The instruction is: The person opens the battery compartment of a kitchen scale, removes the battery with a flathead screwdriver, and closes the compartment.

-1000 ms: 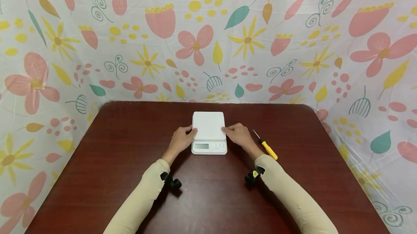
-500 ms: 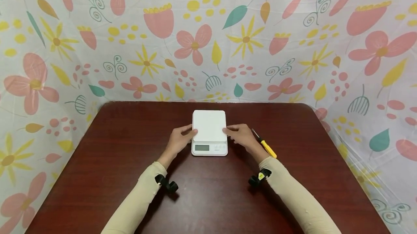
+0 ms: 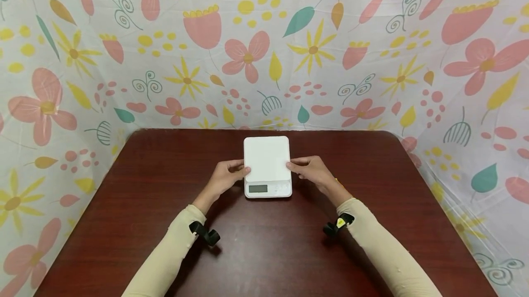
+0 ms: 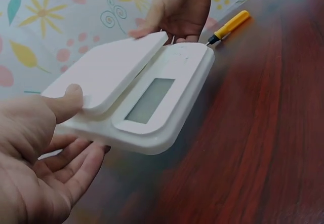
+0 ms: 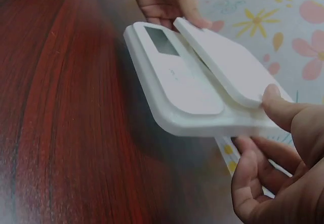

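A white kitchen scale (image 3: 267, 159) with a grey display (image 4: 150, 101) is held up off the dark red table, its display end towards me. My left hand (image 3: 223, 178) grips its left side, thumb on the weighing plate and fingers curled underneath, as the left wrist view shows. On the opposite side my right hand (image 3: 316, 172) holds it the same way, the thumb (image 5: 276, 105) on the plate's edge and fingers below the base. The display shows no digits.
A screwdriver (image 4: 232, 25) with a yellow handle lies on the table (image 3: 173, 159) to the right, mostly hidden behind my right forearm in the head view. A flowered cloth (image 3: 264, 58) hangs behind the table and along its sides.
The scale has come up off the table towards me and looks larger, both hands keeping hold of its sides. My forearms have spread slightly apart, and the right one now covers most of the screwdriver.
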A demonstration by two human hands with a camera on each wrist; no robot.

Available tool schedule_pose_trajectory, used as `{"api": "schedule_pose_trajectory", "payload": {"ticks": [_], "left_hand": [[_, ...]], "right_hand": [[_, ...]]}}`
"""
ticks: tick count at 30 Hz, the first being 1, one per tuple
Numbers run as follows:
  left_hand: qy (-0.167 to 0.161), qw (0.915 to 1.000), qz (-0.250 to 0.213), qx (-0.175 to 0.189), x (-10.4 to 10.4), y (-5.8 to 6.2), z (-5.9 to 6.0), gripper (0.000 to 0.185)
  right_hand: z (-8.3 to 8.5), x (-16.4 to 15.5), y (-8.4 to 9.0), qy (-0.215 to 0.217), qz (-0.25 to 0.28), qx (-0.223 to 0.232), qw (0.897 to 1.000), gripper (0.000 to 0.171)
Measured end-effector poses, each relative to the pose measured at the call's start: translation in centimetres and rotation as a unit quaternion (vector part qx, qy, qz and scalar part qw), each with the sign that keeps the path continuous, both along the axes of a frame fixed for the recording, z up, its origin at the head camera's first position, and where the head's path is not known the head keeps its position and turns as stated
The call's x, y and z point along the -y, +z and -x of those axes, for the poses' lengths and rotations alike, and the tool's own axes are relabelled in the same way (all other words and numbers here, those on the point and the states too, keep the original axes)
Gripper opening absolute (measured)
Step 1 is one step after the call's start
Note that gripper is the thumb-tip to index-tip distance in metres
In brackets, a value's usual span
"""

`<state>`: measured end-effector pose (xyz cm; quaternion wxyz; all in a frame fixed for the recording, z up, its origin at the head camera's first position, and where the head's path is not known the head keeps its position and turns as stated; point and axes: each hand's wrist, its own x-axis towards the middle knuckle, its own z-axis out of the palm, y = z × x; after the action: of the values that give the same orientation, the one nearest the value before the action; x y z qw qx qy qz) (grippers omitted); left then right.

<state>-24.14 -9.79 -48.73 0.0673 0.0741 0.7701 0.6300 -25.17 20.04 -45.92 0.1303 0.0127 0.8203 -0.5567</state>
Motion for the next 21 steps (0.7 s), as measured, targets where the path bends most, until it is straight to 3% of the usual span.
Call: {"api": "schedule_pose_trajectory", "payload": {"ticks": [10,15,21], "left_hand": [[-0.041,0.9973,0.005,-0.061,1.0,1.6,0.3,0.044],[-0.048,0.9927,0.048,-0.099,1.4,2.2,0.2,0.048],[-0.053,0.9891,0.074,-0.116,1.6,2.6,0.1,0.052]], "right_hand": [[-0.2,-0.8,0.3,0.018,0.005,-0.046,0.999,0.046],[-0.4,-1.0,0.6,0.034,0.000,-0.103,0.994,0.039],[-0.7,-1.1,0.8,0.058,-0.018,-0.170,0.984,0.033]]}}
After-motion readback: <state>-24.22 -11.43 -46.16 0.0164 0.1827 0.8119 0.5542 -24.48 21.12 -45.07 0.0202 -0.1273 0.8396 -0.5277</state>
